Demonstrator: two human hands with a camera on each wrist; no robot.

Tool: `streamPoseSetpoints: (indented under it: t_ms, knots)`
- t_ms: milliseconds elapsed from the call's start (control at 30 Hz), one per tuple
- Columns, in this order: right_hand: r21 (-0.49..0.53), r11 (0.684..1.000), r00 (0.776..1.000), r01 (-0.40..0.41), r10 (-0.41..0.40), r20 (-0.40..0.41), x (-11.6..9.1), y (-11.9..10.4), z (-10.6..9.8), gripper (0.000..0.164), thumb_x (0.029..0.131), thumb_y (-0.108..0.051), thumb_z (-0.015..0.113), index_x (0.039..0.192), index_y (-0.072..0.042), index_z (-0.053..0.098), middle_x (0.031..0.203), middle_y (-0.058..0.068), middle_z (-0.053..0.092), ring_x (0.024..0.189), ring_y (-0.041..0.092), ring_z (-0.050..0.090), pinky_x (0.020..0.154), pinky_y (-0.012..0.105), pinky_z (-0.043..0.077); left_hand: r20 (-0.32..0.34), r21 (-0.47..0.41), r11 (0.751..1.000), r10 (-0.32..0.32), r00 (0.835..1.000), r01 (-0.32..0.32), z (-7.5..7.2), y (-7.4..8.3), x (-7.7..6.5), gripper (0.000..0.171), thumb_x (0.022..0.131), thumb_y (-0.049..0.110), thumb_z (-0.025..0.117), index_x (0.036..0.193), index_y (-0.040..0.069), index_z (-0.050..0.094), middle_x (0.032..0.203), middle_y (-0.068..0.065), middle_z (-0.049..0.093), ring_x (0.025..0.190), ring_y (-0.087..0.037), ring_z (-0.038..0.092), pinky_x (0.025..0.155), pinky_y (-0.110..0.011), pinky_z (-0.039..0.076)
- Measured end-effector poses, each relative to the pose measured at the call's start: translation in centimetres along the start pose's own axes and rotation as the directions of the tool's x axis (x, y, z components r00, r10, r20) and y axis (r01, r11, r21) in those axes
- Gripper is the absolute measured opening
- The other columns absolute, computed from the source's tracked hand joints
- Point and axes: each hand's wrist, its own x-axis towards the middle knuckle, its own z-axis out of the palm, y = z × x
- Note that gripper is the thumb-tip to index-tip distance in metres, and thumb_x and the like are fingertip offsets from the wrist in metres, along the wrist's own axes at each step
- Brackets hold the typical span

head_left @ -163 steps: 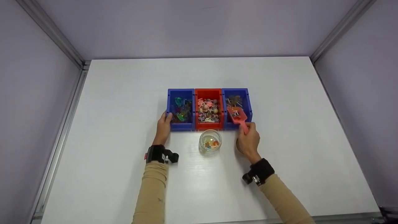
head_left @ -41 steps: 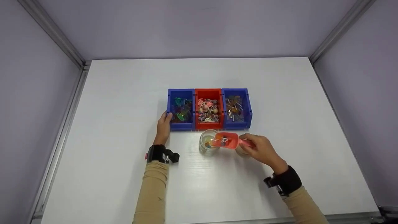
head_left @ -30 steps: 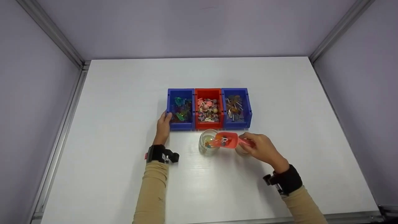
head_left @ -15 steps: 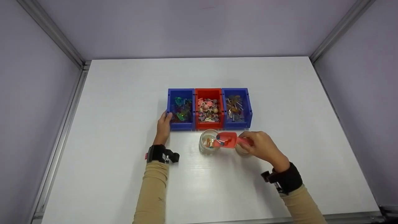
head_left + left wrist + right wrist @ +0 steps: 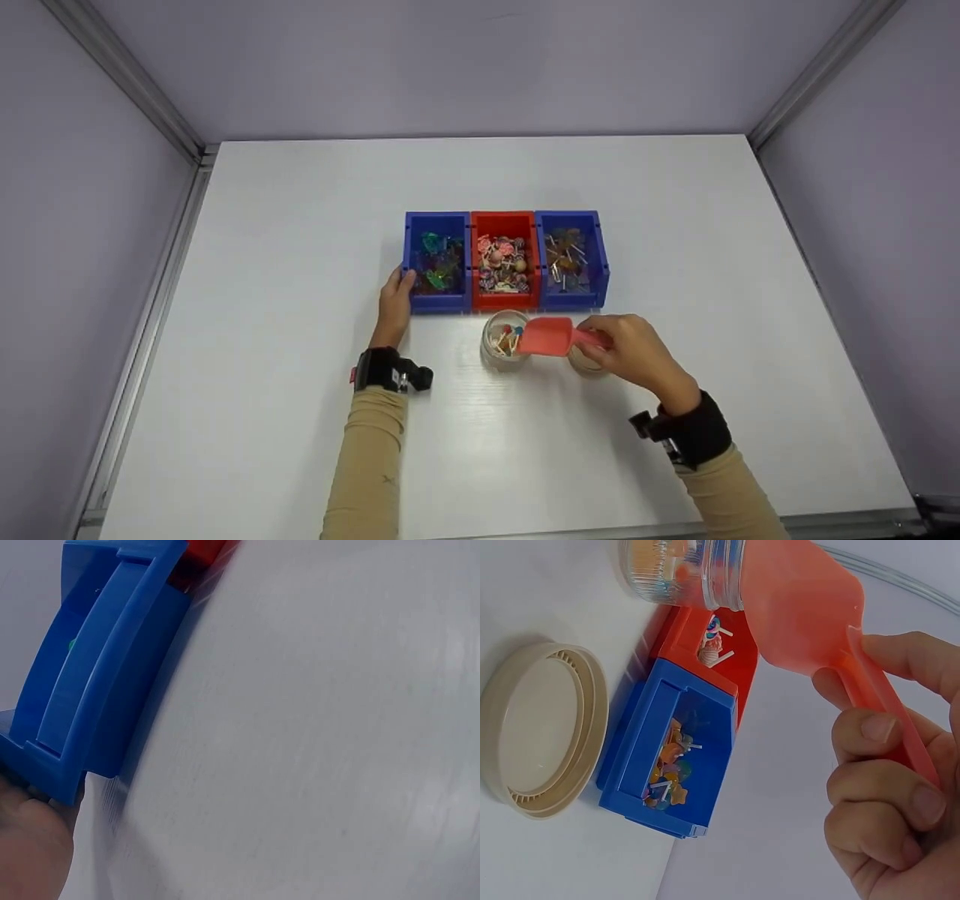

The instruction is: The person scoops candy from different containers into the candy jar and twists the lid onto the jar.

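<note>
So that it empties, presumably, the scoop (image 5: 546,336) is tipped at the glass jar (image 5: 498,364), gripped by the right hand (image 5: 631,351), fingers curled. Left of the jar, a blue bin (image 5: 439,303) is perhaps steadied by the left hand (image 5: 392,311), whose curl cannot be told.

jar (image 5: 664,574) cropped at right-wrist view's top, lid (image 5: 586,365) partly hidden in head view

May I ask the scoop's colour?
The scoop is coral red, clearest in the right wrist view.
</note>
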Motion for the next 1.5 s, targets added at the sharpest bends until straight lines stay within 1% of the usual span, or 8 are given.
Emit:
streamPoseSetpoints:
  t_ms: [233, 533, 733, 967, 1167, 1267, 1367, 1500]
  knots:
    - [0.001, 1.000, 1.000, 0.003, -0.003, 0.000, 0.01, -0.02, -0.05, 0.017, 0.083, -0.018, 0.074, 0.090, -0.001, 0.074, 0.075, 0.010, 0.073, 0.057, 0.007, 0.047, 0.052, 0.018, 0.039, -0.001, -0.004, 1.000, -0.008, 1.000, 0.008, 0.00, -0.01, 0.08, 0.056, 0.105, 0.030, 0.037, 0.150, -0.002, 0.028, 0.156, -0.020, 0.033, 0.150, -0.032, 0.024, 0.126, -0.043, 0.020]
    - [0.007, 1.000, 1.000, 0.002, -0.002, 0.000, -0.02, 0.06, 0.03, 0.017, 0.083, -0.017, 0.073, 0.090, -0.001, 0.074, 0.072, 0.010, 0.072, 0.056, 0.005, 0.045, 0.052, 0.017, 0.038, -0.001, -0.016, 1.000, -0.002, 1.000, 0.002, 0.01, -0.06, 0.08, 0.056, 0.105, 0.029, 0.038, 0.149, -0.004, 0.029, 0.155, -0.022, 0.033, 0.149, -0.033, 0.024, 0.125, -0.043, 0.020]
    - [0.004, 1.000, 1.000, 0.011, -0.011, -0.003, -0.06, 0.17, 0.08, 0.014, 0.083, -0.014, 0.073, 0.090, -0.001, 0.073, 0.073, 0.009, 0.072, 0.057, 0.004, 0.044, 0.051, 0.018, 0.038, 0.022, -0.013, 1.000, -0.009, 1.000, 0.009, -0.07, -0.01, 0.05, 0.058, 0.105, 0.032, 0.036, 0.151, -0.001, 0.026, 0.158, -0.020, 0.030, 0.151, -0.031, 0.022, 0.126, -0.043, 0.020]
    - [0.023, 1.000, 0.999, -0.019, 0.018, 0.027, -0.08, 0.13, 0.00, 0.016, 0.084, -0.015, 0.072, 0.092, -0.001, 0.073, 0.072, 0.009, 0.071, 0.056, 0.004, 0.042, 0.051, 0.017, 0.035, 0.019, -0.002, 1.000, -0.021, 1.000, 0.021, -0.11, 0.05, 0.04, 0.059, 0.105, 0.033, 0.036, 0.151, -0.002, 0.025, 0.158, -0.020, 0.029, 0.151, -0.031, 0.022, 0.126, -0.042, 0.019]
    - [0.021, 0.999, 0.999, -0.047, 0.046, 0.026, -0.12, 0.29, -0.04, 0.018, 0.084, -0.015, 0.072, 0.093, 0.001, 0.073, 0.076, 0.010, 0.072, 0.058, 0.006, 0.043, 0.052, 0.017, 0.035, 0.009, 0.001, 1.000, -0.020, 1.000, 0.020, -0.07, -0.06, 0.09, 0.058, 0.105, 0.032, 0.036, 0.151, -0.001, 0.027, 0.157, -0.019, 0.030, 0.150, -0.031, 0.023, 0.126, -0.042, 0.020]
    - [0.019, 0.998, 0.998, -0.061, 0.061, 0.010, -0.13, 0.39, -0.13, 0.017, 0.084, -0.015, 0.072, 0.093, 0.000, 0.072, 0.073, 0.009, 0.069, 0.058, 0.008, 0.043, 0.052, 0.017, 0.035, 0.007, 0.003, 1.000, -0.009, 1.000, 0.009, -0.07, -0.10, 0.09, 0.057, 0.105, 0.032, 0.036, 0.151, -0.001, 0.028, 0.157, -0.019, 0.031, 0.150, -0.031, 0.024, 0.126, -0.042, 0.021]
    - [0.029, 0.996, 0.997, -0.080, 0.080, -0.008, -0.14, 0.53, -0.29, 0.016, 0.085, -0.015, 0.071, 0.092, -0.001, 0.071, 0.065, 0.006, 0.062, 0.056, 0.008, 0.039, 0.052, 0.018, 0.032, 0.008, 0.006, 1.000, -0.001, 1.000, 0.001, -0.09, -0.09, 0.12, 0.057, 0.105, 0.032, 0.036, 0.151, 0.000, 0.028, 0.157, -0.019, 0.031, 0.150, -0.030, 0.024, 0.125, -0.042, 0.021]
    - [0.047, 0.994, 0.995, -0.095, 0.096, -0.020, -0.08, 0.82, -0.48, 0.015, 0.086, -0.014, 0.071, 0.092, -0.001, 0.070, 0.061, 0.005, 0.056, 0.054, 0.008, 0.037, 0.051, 0.018, 0.030, 0.012, 0.019, 1.000, -0.019, 1.000, 0.018, -0.10, -0.01, 0.18, 0.057, 0.105, 0.033, 0.036, 0.151, 0.000, 0.027, 0.158, -0.018, 0.030, 0.150, -0.030, 0.023, 0.126, -0.042, 0.020]
